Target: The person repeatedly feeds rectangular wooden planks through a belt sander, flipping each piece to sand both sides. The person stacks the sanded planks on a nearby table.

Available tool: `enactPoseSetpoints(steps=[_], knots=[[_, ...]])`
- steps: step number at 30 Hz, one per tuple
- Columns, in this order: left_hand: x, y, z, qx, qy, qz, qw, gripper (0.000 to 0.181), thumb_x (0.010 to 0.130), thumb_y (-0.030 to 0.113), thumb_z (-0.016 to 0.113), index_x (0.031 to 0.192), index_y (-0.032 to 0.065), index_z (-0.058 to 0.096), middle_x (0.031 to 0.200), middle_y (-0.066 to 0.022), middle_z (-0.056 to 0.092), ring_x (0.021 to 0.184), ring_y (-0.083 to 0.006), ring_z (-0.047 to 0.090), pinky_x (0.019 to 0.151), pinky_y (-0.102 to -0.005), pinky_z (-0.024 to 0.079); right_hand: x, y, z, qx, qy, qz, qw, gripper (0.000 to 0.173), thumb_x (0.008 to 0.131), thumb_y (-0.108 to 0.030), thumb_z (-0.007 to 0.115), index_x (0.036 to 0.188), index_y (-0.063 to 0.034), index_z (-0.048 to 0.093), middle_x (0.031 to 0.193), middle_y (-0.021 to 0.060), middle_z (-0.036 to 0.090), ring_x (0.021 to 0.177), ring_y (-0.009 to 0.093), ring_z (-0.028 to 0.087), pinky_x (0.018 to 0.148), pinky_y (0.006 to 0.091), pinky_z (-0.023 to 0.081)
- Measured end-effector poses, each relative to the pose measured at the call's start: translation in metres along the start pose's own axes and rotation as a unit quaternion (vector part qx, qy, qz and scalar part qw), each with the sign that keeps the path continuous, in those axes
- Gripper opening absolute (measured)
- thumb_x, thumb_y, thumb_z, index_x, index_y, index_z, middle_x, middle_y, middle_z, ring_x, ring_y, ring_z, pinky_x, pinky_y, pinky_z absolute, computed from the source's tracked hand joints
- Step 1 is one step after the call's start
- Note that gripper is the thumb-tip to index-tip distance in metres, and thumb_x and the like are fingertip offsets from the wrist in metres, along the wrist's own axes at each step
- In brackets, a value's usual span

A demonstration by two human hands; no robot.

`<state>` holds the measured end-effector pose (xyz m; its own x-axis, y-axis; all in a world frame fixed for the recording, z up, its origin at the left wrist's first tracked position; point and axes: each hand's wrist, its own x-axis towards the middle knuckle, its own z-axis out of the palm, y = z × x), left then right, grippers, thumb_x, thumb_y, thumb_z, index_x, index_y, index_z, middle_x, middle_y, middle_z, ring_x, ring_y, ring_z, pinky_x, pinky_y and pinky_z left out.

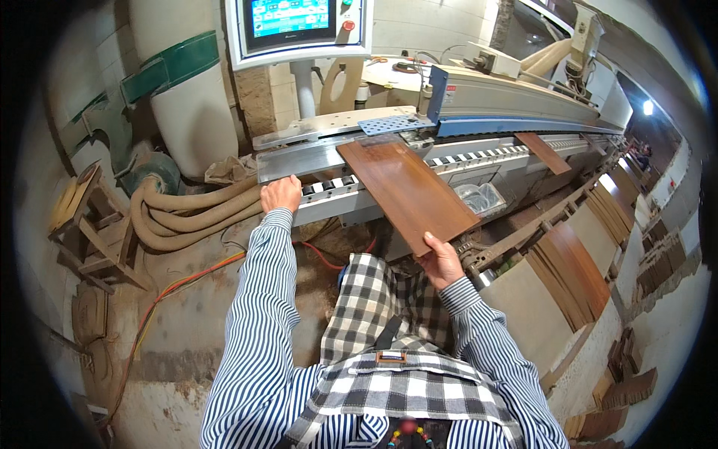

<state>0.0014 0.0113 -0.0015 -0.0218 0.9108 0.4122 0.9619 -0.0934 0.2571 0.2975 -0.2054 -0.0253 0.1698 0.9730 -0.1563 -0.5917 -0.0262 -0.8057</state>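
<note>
A long brown wooden panel (412,193) lies at a slant across the roller edge and metal infeed table (303,160) of a panel-processing machine. Its far end reaches the blue perforated plate (387,124). My right hand (442,262) grips the panel's near corner, thumb on top and fingers beneath. My left hand (281,193) rests, fingers curled, on the left end of the machine's edge beside the black and white rollers (330,185); whether it grips that edge I cannot tell. Farther along the machine, a second brown panel (543,152) sticks out from under the blue rail (516,126).
Stacked brown panels (569,275) lie on a rack at right, with more stacks beyond. A control screen (291,19) stands above the machine. Ribbed hoses (196,216) and a wooden stool (98,230) are at left. Red and yellow cables (168,289) cross the floor.
</note>
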Motion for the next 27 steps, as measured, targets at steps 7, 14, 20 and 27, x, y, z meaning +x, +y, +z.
enactPoseSetpoints(steps=[7,14,20,27], knots=[[-0.002,-0.004,0.000,0.017,0.013,-0.005,1.000,0.047,0.089,0.033,0.036,0.072,0.0036,0.069,0.074,-0.0176,0.065,0.073,-0.0316,0.063,0.079,-0.0439,0.044,0.024,0.015,0.030,-0.053,-0.182,0.100,0.977,0.027,0.087,-0.020,0.058,0.104,0.0018,0.057,0.096,0.0105,0.064,0.088,0.018,0.062,0.077,0.0301,0.052],[-0.008,0.005,-0.010,-0.028,0.087,0.083,0.992,0.029,0.088,0.028,0.043,0.094,0.0068,0.062,0.087,-0.0134,0.063,0.085,-0.0297,0.058,0.078,-0.0440,0.042,0.035,0.025,0.026,-0.161,-0.154,0.015,0.975,0.027,0.090,-0.022,0.055,0.102,0.0028,0.058,0.092,0.0092,0.063,0.079,0.015,0.060,0.077,0.0291,0.049],[-0.083,0.088,-0.015,-0.524,-0.181,-0.043,0.831,0.064,0.093,0.030,0.047,0.141,0.0035,0.013,0.067,-0.0082,0.058,0.055,-0.0163,0.056,0.051,-0.0288,0.045,0.033,0.039,0.024,-0.155,-0.149,-0.022,0.976,0.027,0.091,-0.020,0.054,0.099,0.0045,0.059,0.087,0.0106,0.064,0.078,0.016,0.061,0.068,0.0272,0.051],[-0.096,0.114,0.004,-0.697,-0.182,-0.138,0.679,0.065,0.092,0.016,0.050,0.143,0.0067,0.010,0.064,0.0021,0.053,0.046,-0.0013,0.040,0.038,-0.0154,0.031,0.032,0.035,0.026,-0.161,-0.138,-0.014,0.977,0.026,0.090,-0.019,0.055,0.099,0.0047,0.060,0.084,0.0082,0.064,0.073,0.013,0.061,0.064,0.0238,0.050]])
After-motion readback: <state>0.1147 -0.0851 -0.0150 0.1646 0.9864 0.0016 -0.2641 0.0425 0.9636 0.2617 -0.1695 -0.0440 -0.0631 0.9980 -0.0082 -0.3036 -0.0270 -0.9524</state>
